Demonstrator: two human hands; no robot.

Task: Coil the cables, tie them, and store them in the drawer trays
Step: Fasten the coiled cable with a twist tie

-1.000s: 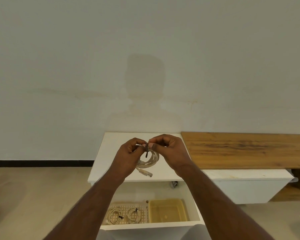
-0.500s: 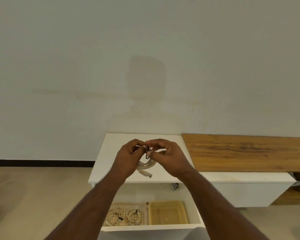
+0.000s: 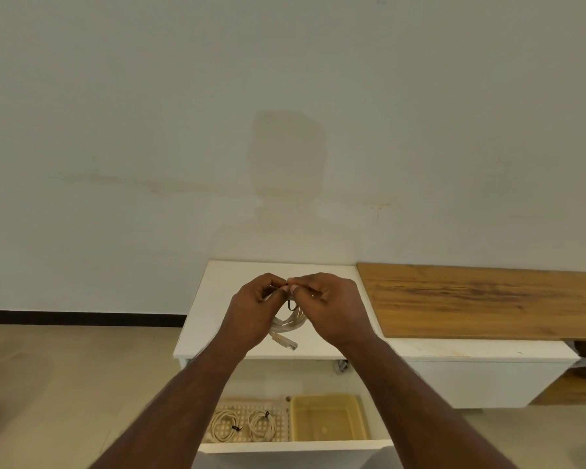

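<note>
I hold a coiled cream cable (image 3: 290, 322) above the white cabinet top (image 3: 217, 299). My left hand (image 3: 252, 311) and my right hand (image 3: 329, 306) meet at the coil's top, fingertips pinched on a thin black tie (image 3: 291, 304) looped around the strands. The cable's clear plug (image 3: 286, 343) hangs below my hands. Under them the drawer (image 3: 295, 446) stands open. Its perforated cream tray (image 3: 281, 421) holds two tied cable coils (image 3: 225, 428) (image 3: 262, 425). Beside it on the right sits a yellow tray (image 3: 330, 423) with nothing in it.
A wooden board (image 3: 487, 299) lies on the white unit to the right of the cabinet top. A plain wall rises behind, with a dark skirting strip (image 3: 82, 318) at the left. Beige floor spreads on both sides.
Both hands have drawn closer at the top of the coil, and the black tie now sits as a small loop below the fingertips. The view has tilted up slightly.
</note>
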